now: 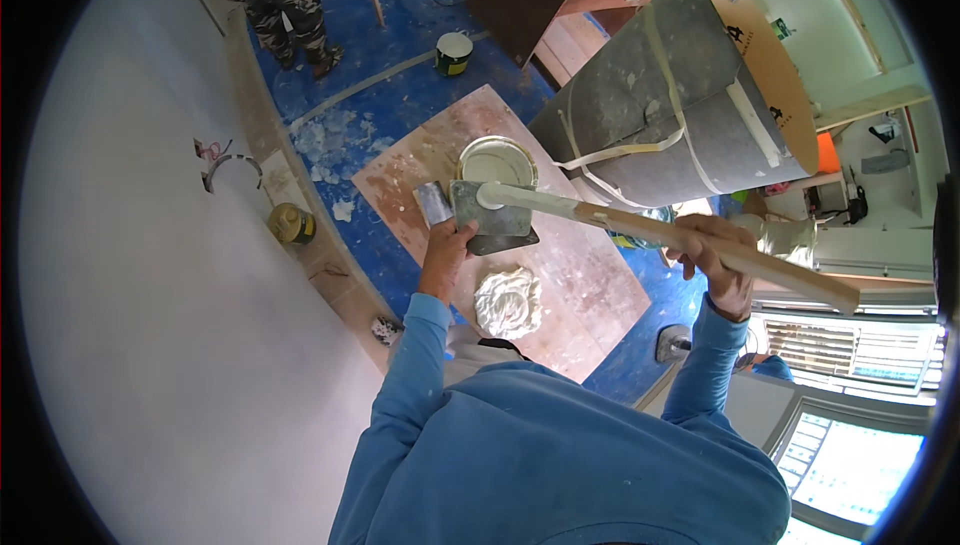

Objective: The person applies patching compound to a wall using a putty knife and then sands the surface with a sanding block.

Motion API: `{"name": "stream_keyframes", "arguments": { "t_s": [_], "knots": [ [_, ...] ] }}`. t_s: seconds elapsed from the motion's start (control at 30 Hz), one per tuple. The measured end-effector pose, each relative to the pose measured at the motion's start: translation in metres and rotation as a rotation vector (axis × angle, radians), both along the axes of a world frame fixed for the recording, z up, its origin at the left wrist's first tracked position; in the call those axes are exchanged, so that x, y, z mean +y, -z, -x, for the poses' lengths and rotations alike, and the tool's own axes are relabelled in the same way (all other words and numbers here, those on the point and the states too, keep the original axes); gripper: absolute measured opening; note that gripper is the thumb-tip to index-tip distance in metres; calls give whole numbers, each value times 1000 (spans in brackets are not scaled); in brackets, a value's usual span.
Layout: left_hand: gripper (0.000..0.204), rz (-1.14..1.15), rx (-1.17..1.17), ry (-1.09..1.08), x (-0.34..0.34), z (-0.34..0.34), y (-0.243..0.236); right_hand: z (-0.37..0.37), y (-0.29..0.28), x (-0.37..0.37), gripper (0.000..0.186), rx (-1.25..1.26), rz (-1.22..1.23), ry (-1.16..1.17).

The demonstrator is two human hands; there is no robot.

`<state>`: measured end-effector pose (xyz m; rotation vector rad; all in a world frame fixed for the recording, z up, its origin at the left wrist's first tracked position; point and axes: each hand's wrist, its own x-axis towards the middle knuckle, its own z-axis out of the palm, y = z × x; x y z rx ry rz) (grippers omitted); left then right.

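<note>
My left hand (447,252) is closed on the near edge of a flat grey metal plate (510,220), like a plasterer's blade; a darker plate edge (508,243) shows beneath it. Beside it is a smaller metal blade (433,202); I cannot tell whether the hand holds that too. My right hand (718,257) wraps round a long wooden stick (630,223). The stick's white-smeared end (490,195) lies over the plate. Just beyond is a bucket (498,153) of off-white paste. A heap of white paste (508,303) sits on the board nearer me.
The stained wooden board (590,295) lies on blue floor sheeting (345,160). A large grey roll (650,95) stands at right. At left are a wall (180,295) with wires and a can (290,224). Another bucket (453,55) and a person (285,5) are farther off.
</note>
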<state>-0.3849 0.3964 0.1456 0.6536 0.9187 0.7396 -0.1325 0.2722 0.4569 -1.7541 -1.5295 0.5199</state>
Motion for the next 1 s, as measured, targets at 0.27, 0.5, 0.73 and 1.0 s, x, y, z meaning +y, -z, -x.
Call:
{"name": "stream_keyframes", "arguments": {
  "t_s": [0.27, 0.5, 0.73, 1.0],
  "knots": [
    [16, 36, -71, 17, 1, -8, 3, -1, 0, -22, 16, -446, -329, -356],
    [14, 107, -47, -96, -7, -22, -6, 18, -5, -42, 23, -179, -71, -416],
    [14, 21, 69, -50, -12, -28, -14, 38, 5, -35, 23, -339, -87, -573],
    [20, -75, -40, 0, -21, -19, -2, 49, 12, -26, 27, -296, -133, -460]
  ]
}}
